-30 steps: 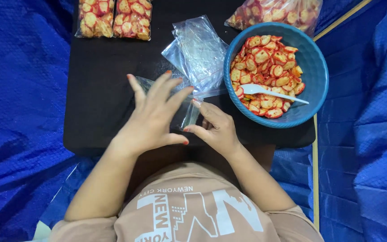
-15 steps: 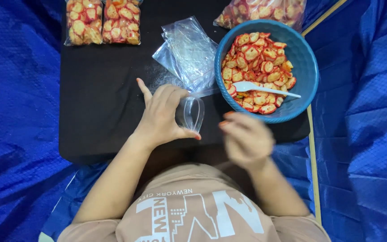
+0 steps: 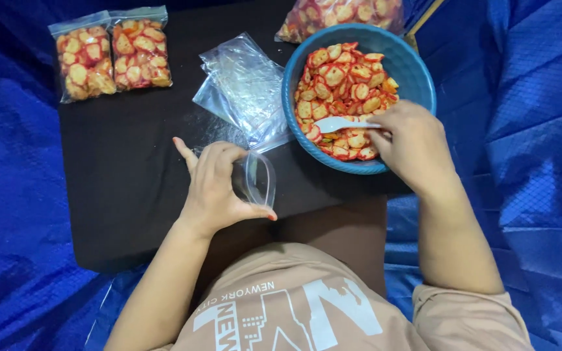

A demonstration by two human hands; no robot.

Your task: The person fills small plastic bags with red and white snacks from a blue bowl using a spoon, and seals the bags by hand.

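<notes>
While the left hand (image 3: pixel 214 188) kept its grip closed around a small clear plastic bag (image 3: pixel 258 179), holding its mouth open above the black desk (image 3: pixel 125 169), the right hand (image 3: pixel 411 146) had its grip shut on the handle of a white plastic spoon (image 3: pixel 339 123) lying in the blue bowl (image 3: pixel 417 68) of red-orange snack slices (image 3: pixel 343 84). A pile of empty clear bags (image 3: pixel 245 88) lay just beside the bowl. Two filled bags (image 3: pixel 108 55) sat at the desk's far left, another filled bag (image 3: pixel 339 13) beyond the bowl.
</notes>
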